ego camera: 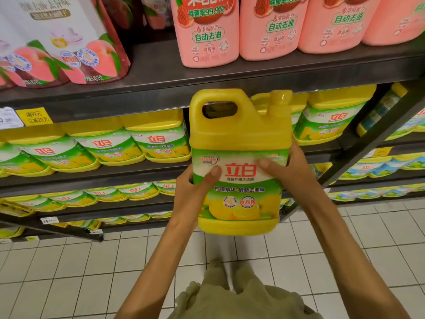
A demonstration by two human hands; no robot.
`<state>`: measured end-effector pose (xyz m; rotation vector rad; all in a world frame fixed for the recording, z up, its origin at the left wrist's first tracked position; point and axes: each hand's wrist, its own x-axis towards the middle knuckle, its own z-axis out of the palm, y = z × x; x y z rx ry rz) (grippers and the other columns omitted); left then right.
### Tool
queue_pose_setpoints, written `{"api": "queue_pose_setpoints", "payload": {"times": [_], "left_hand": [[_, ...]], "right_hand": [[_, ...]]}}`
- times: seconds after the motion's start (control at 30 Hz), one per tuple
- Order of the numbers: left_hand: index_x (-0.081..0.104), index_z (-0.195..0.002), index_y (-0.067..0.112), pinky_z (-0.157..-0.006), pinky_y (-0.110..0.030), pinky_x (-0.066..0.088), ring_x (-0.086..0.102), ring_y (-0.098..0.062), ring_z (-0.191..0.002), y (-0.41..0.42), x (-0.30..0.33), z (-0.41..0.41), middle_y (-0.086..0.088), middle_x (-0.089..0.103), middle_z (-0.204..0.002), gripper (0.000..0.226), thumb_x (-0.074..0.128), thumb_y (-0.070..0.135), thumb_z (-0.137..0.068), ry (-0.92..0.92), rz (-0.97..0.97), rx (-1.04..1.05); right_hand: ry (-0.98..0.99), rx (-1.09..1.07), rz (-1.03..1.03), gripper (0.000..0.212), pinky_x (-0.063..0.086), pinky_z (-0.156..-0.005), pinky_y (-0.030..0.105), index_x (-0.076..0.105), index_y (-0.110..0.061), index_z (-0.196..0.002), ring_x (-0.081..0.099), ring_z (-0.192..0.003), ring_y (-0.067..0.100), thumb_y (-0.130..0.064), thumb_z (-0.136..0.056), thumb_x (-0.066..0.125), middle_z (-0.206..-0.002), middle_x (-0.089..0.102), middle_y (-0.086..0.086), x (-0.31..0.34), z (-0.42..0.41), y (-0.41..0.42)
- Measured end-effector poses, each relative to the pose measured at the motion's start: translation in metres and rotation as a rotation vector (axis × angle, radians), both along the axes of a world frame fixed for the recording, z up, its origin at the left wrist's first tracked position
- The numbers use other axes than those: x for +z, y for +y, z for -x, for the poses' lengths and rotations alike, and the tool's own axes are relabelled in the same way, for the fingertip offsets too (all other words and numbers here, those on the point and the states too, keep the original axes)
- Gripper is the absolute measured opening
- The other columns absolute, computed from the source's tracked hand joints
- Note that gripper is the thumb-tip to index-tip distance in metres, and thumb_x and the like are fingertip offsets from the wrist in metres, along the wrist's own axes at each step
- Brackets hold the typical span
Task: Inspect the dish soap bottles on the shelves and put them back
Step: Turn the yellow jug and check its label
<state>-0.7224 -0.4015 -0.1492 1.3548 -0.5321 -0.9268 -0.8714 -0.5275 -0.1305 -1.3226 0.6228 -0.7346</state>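
Note:
A large yellow dish soap jug [239,139] with a handle, a cap and a green-and-white lemon label is held upright in front of the shelves. My left hand [195,187] grips its left side, thumb across the label. My right hand [287,169] grips its right side, thumb on the label's upper right. The label faces me. More yellow jugs of the same kind [156,139] line the middle shelf [138,171] behind it, with a gap directly behind the held jug.
Pink soap bottles [207,31] and peach refill pouches [69,47] stand on the upper shelf [161,72]. Lower shelves hold more yellow jugs [103,194]. A dark slanted shelf post [368,143] stands to the right. White tiled floor [69,272] lies below.

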Motion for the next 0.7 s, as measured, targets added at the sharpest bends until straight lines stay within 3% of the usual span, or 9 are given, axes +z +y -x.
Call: {"api": "queue_pose_setpoints", "payload": {"times": [0.07,0.2,0.3,0.37,0.53,0.6,0.7], "left_hand": [[0.070,-0.104,0.016,-0.088,-0.048,0.055,0.070,-0.030,-0.098,-0.001,0.001,0.001,-0.010,0.075,-0.101,0.067,0.079,0.056,-0.051,0.124,-0.091,-0.032],[0.061,-0.123,0.022,-0.093,-0.046,0.053,0.069,-0.025,-0.102,-0.005,0.001,-0.005,-0.005,0.071,-0.113,0.082,0.065,0.071,-0.056,0.097,-0.253,-0.124],[0.067,-0.100,0.037,-0.070,-0.021,0.055,0.072,-0.004,-0.085,-0.001,-0.008,-0.010,0.013,0.076,-0.090,0.068,0.044,0.083,-0.057,-0.025,-0.339,-0.209],[0.068,-0.088,0.039,-0.056,-0.010,0.051,0.069,0.006,-0.071,0.002,-0.017,-0.006,0.021,0.074,-0.075,0.056,0.038,0.079,-0.061,-0.033,-0.370,-0.201],[0.076,-0.072,0.038,-0.051,-0.017,0.053,0.073,-0.007,-0.070,0.000,-0.025,0.009,0.009,0.076,-0.074,0.051,0.044,0.076,-0.059,0.083,-0.362,-0.038],[0.077,-0.077,0.036,-0.062,-0.026,0.059,0.074,-0.014,-0.077,0.002,-0.028,0.007,0.002,0.077,-0.082,0.056,0.045,0.077,-0.059,0.110,-0.388,-0.005],[0.068,-0.110,0.023,-0.095,-0.047,0.051,0.067,-0.031,-0.103,0.005,-0.029,0.005,-0.013,0.070,-0.112,0.068,0.048,0.074,-0.070,0.195,-0.477,-0.020]], "right_hand": [[-0.052,-0.083,-0.078,0.055,0.058,-0.065,0.024,0.057,-0.024,-0.116,0.074,-0.088,0.015,-0.032,-0.069,0.085,-0.098,0.076,-0.006,-0.006,-0.007,0.007],[-0.062,-0.174,-0.217,0.050,0.058,-0.064,0.029,0.063,-0.013,-0.117,0.074,-0.087,0.023,-0.028,-0.071,0.074,-0.098,0.076,0.005,-0.006,-0.014,0.012],[-0.036,-0.250,-0.212,0.058,0.060,-0.065,0.031,0.060,-0.012,-0.120,0.074,-0.087,0.022,-0.030,-0.068,0.077,-0.102,0.075,0.007,-0.003,-0.015,0.011],[-0.027,-0.289,-0.220,0.063,0.060,-0.064,0.030,0.058,-0.011,-0.124,0.074,-0.086,0.021,-0.030,-0.067,0.077,-0.105,0.074,0.008,-0.002,-0.017,0.009],[0.005,-0.260,-0.313,0.068,0.060,-0.065,0.031,0.053,-0.020,-0.130,0.074,-0.091,0.017,-0.041,-0.069,0.074,-0.110,0.073,0.002,-0.008,-0.014,0.008],[0.068,-0.189,-0.338,0.074,0.060,-0.067,0.030,0.049,-0.023,-0.133,0.073,-0.094,0.017,-0.044,-0.067,0.073,-0.117,0.070,0.002,-0.014,-0.012,0.009],[0.075,-0.098,-0.447,0.069,0.060,-0.066,0.034,0.046,-0.023,-0.137,0.073,-0.095,0.023,-0.033,-0.074,0.073,-0.118,0.070,0.006,-0.023,-0.010,0.008]]}}
